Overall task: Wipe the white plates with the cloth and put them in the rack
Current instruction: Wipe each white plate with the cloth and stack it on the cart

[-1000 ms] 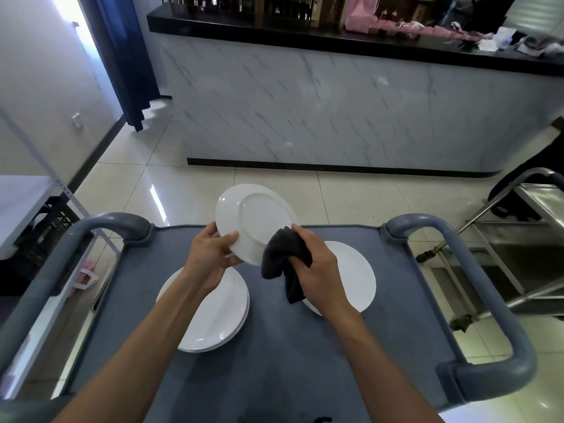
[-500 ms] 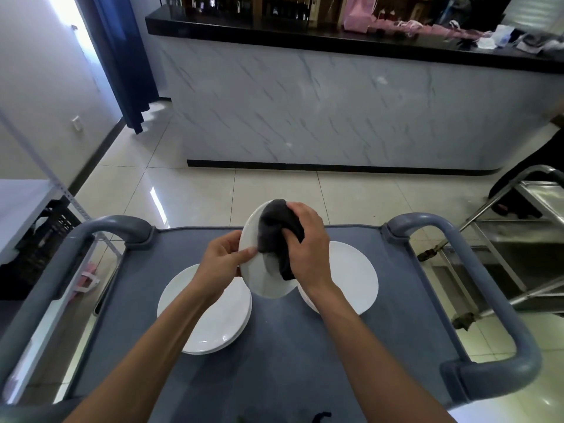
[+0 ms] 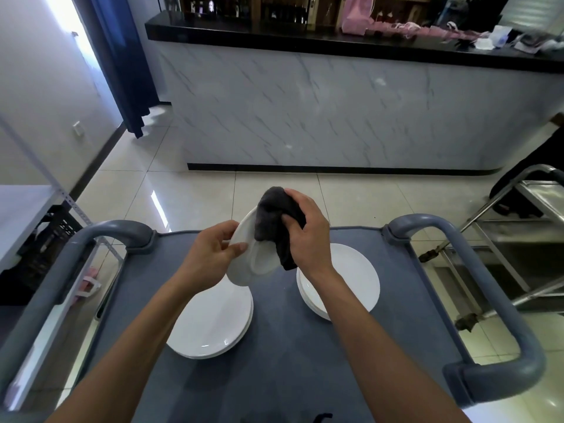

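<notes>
No readable text, labels, brand marks or numbers anywhere I can see. The bottles (image 3: 210, 4) on the shelf behind the bar are too small and blurred to make out their labels, and the stuff on the black counter (image 3: 335, 41) shows no lettering I can read

head view looks forward and down, close over cart (image 3: 283, 377); edges perhaps distorted
</notes>
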Motion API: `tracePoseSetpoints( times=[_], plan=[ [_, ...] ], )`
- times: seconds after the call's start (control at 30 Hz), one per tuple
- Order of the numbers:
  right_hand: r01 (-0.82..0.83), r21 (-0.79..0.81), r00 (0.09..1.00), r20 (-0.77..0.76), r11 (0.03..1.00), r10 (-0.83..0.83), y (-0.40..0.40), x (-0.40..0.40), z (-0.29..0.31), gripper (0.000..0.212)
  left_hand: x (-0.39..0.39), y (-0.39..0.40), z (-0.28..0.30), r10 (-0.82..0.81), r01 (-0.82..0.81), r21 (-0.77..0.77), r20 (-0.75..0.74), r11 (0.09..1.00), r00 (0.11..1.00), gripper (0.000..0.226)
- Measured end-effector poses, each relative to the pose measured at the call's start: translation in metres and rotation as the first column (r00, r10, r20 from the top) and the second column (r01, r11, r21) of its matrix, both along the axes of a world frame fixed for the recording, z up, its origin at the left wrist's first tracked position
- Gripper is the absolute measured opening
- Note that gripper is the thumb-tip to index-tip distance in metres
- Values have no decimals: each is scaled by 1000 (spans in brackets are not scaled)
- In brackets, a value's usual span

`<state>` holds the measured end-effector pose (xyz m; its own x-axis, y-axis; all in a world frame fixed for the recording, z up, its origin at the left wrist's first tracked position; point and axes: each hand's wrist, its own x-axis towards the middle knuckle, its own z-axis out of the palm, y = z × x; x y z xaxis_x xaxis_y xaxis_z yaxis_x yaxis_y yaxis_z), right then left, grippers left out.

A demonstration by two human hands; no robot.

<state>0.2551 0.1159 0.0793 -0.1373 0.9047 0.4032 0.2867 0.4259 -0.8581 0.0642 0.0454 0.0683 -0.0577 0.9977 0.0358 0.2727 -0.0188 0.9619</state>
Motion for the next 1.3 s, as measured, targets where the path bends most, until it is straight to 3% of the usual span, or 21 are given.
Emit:
tracePoseSetpoints(
  times=[0.13,0.23,0.47,0.97,1.3],
  plan=[
    [41,-23,999,-8,999,-41,12,3,3,47,-6,-2,5,-19,19,6,37,1000,999,12],
    [55,-129,998,-32,990,-59,26,11,7,48,-8,-5,6,-5,5,0,91,1000,996,11],
    [84,-319,996,-4,944,-90,42,32,6,44,-6,-9,1,82,-68,-52,360,996,929,30],
    [171,-313,985,26,934,-171,26,35,-16,43,9,2,-8,311,-262,-176,658,949,686,20],
    [117,-535,883,-329,837,-334,9,31,-23,23,27,11,-4,360,-339,-205,787,918,501,28]
  ],
)
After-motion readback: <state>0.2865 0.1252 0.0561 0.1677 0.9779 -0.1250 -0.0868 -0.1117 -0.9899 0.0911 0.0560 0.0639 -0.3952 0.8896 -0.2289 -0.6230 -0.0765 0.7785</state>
